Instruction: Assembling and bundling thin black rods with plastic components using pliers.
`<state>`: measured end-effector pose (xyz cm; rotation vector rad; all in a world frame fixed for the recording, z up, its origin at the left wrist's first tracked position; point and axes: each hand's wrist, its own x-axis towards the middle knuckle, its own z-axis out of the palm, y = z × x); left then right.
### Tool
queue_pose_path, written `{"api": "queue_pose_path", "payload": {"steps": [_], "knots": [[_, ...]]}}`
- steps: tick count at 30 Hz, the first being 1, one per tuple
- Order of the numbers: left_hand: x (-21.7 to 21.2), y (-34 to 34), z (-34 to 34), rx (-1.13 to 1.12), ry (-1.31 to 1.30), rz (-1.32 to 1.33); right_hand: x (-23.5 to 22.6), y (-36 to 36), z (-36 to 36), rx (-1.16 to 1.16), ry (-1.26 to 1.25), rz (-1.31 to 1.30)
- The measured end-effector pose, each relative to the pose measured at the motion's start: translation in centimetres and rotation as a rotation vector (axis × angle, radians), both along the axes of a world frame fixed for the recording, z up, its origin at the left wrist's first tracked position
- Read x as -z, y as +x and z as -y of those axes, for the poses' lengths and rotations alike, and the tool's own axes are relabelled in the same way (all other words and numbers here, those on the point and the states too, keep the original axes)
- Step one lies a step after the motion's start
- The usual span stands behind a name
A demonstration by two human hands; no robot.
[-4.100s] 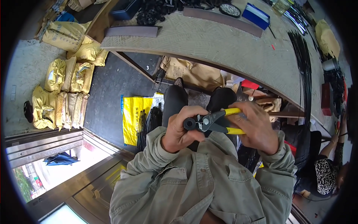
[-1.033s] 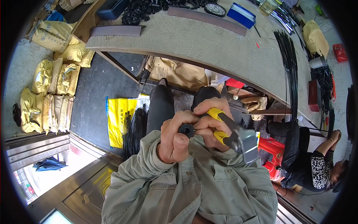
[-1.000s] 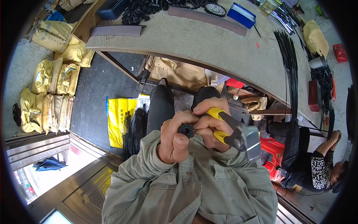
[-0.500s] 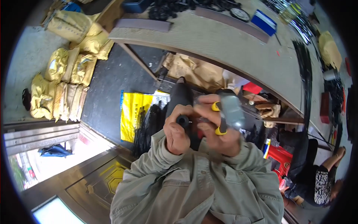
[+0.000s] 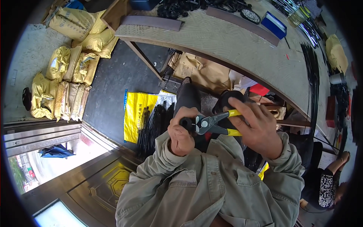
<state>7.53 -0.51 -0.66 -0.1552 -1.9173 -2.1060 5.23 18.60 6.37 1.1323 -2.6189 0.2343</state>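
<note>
My left hand point(image 5: 179, 138) is closed around a black cylindrical part point(image 5: 185, 122) whose round end, with a hole in it, faces up. My right hand point(image 5: 258, 126) grips a pair of cutting pliers point(image 5: 214, 122) with grey jaws and yellow-tipped handles. The pliers' head points left and meets the black part at its right side; whether the jaws bite on anything is too small to make out. Beyond my left hand, a bundle of thin black strips point(image 5: 153, 130) lies on a yellow plastic sack point(image 5: 134, 113).
A long workbench point(image 5: 242, 53) runs across the far side, bearing black parts point(image 5: 181, 8), a blue box point(image 5: 273, 25) and long black strands point(image 5: 311, 75). Brown paper sacks point(image 5: 204, 72) sit beneath. Stacked yellow sacks point(image 5: 73, 24) stand left. Another person point(image 5: 326, 185) is at lower right.
The pliers have turned from a blurred, raised position to lie level, with their jaws now at the black part. My right hand has shifted right; my left hand keeps its hold.
</note>
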Motion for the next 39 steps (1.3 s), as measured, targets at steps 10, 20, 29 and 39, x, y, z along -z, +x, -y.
{"api": "queue_pose_path", "payload": {"steps": [10, 20, 29, 39], "knots": [[-1.0, 0.2, -0.3, 0.075, -0.023, 0.174, -2.3, -0.9, -0.3, 0.074, 0.245, -0.324], [-0.7, -0.6, -1.3, -0.003, 0.002, 0.120, -3.0, -1.7, -1.0, 0.008, 0.312, -0.170], [-1.0, -0.6, -0.5, -0.041, -0.063, 0.072, -1.3, -1.7, 0.3, 0.047, 0.176, -0.101], [-0.6, -0.6, -0.6, -0.104, -0.213, 0.024, -3.9, -2.6, -0.5, -0.085, 0.436, -0.126]]}}
